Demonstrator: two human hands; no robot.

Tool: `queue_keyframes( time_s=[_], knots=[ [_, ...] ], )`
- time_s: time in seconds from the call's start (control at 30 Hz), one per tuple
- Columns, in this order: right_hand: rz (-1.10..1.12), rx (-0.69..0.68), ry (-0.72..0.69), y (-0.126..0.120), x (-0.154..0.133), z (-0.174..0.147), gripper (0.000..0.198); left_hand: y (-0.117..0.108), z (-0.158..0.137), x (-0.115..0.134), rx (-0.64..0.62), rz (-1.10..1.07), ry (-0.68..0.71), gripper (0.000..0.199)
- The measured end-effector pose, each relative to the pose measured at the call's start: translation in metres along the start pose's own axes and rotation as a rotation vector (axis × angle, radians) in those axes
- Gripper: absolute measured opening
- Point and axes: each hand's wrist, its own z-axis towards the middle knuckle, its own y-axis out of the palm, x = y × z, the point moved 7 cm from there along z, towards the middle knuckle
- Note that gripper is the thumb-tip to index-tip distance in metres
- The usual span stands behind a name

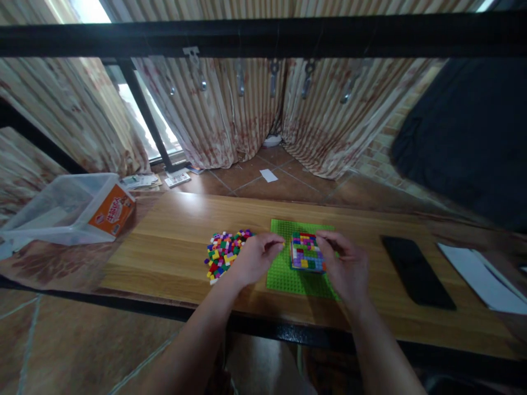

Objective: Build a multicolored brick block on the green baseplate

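Observation:
A block built of multicoloured toy bricks sits on a green studded baseplate. My left hand is over the baseplate's left edge, thumb and forefinger pinched on a tiny yellow toy brick. At the block's right side my right hand curls its thumb and fingers against the edge and covers that part. Left of the baseplate lies a loose pile of small mixed-colour toy bricks, partly hidden by my left hand and forearm.
On the wooden board, a black phone-like slab lies to the right, with white papers beyond it. A clear plastic bin with an orange label stands at the left. A dark bar with hanging metal hooks crosses above.

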Motion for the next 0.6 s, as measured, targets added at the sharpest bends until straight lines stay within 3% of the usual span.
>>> queue_keyframes(
  time_s=[0.23, 0.37, 0.6],
  knots=[
    [-0.038, -0.262, -0.074, 0.018, -0.009, -0.008, 0.016, 0.017, 0.006, 0.001, 0.030, -0.271, -0.057, 0.009],
    [-0.088, -0.399, -0.117, 0.026, -0.010, -0.013, 0.020, 0.025, 0.007, -0.001, -0.012, -0.444, -0.091, 0.016],
    [-0.100, -0.462, -0.145, 0.032, -0.011, -0.014, 0.018, 0.033, 0.005, 0.001, -0.065, -0.504, -0.089, 0.025]
  ],
)
